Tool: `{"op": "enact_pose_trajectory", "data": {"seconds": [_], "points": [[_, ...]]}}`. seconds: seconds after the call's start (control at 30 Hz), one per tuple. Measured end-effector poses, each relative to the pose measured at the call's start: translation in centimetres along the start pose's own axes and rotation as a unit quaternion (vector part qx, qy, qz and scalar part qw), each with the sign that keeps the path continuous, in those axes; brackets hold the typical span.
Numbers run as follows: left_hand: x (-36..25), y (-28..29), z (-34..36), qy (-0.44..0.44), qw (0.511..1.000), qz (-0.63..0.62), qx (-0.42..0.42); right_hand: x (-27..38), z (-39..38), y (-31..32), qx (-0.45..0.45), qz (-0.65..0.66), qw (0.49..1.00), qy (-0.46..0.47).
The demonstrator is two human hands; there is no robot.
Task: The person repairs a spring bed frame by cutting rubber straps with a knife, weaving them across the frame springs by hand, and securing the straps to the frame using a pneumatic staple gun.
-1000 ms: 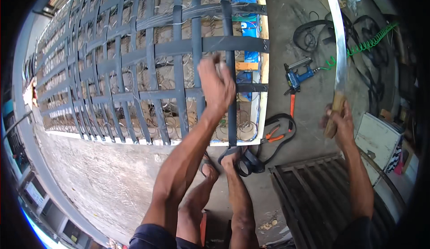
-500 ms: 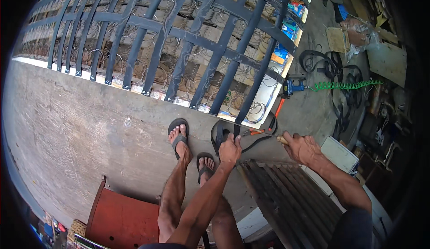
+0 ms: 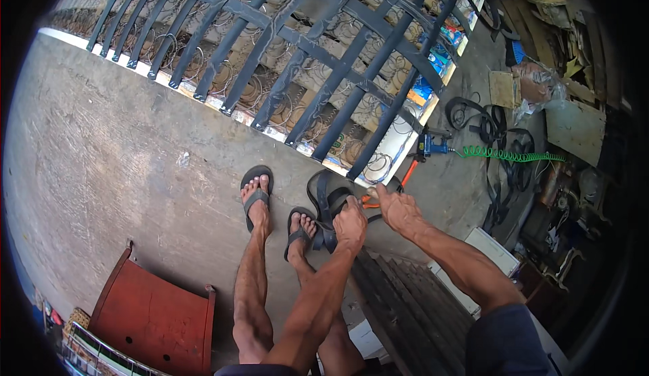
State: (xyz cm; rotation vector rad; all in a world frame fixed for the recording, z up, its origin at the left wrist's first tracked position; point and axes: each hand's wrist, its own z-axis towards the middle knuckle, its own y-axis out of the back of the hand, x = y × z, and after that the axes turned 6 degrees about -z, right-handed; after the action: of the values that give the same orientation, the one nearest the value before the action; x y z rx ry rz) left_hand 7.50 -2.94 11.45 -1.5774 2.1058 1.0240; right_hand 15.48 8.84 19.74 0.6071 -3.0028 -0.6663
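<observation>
My left hand (image 3: 350,224) is closed in a fist on the end of a black webbing strap (image 3: 323,193), which loops down beside my foot. Close to its right, my right hand (image 3: 400,208) grips the wooden handle of a knife (image 3: 372,191); the blade cannot be made out now. Both hands are just below the near corner of a spring-filled frame (image 3: 181,92) with a white edge. Black bands (image 3: 387,127) cross over its coil springs, woven over and under. The band nearest my hands ends at the frame's edge, apart from my left hand.
A blue air stapler (image 3: 435,146) on a green coiled hose (image 3: 507,153) lies right of the frame, near an orange-handled tool (image 3: 410,173). Loose black strap (image 3: 499,122) is heaped beyond. A slatted dark wooden piece (image 3: 405,301) and a red chair seat (image 3: 152,312) flank my legs.
My right hand has moved left with the knife, close to my left hand. The strap that ran from the frame's edge into my left hand is now parted there. The view has shifted slightly.
</observation>
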Motion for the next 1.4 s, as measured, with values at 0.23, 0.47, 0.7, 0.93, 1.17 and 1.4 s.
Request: {"op": "enact_pose_trajectory", "data": {"seconds": [0.23,0.47,0.7,0.93,1.17,1.4], "points": [[8.9,-3.5,-13.6,0.101,0.989,-0.02,0.103,-6.1,-3.5,-8.9,-0.056,0.049,0.997,0.037],[10.0,-3.5,-2.0,-0.023,0.982,0.174,-0.065,-24.9,-14.2,-24.5,-0.335,0.23,0.895,-0.184],[11.0,-9.7,5.2,0.081,0.972,0.219,-0.008,-37.1,-6.9,-29.2,-0.383,0.068,0.761,-0.519],[14.6,-5.9,-2.9,-0.251,0.877,0.408,-0.028,-7.1,-0.2,-25.8,0.064,0.663,0.744,-0.051],[2.8,-2.4,-14.8,-0.088,0.974,0.126,0.164,-2.9,-8.2,-24.0,-0.019,0.715,0.699,-0.021],[-17.4,-7.9,-17.9,-0.281,0.898,-0.004,0.337,-23.5,-21.1,-17.9,-0.263,0.705,0.625,-0.207]]}}
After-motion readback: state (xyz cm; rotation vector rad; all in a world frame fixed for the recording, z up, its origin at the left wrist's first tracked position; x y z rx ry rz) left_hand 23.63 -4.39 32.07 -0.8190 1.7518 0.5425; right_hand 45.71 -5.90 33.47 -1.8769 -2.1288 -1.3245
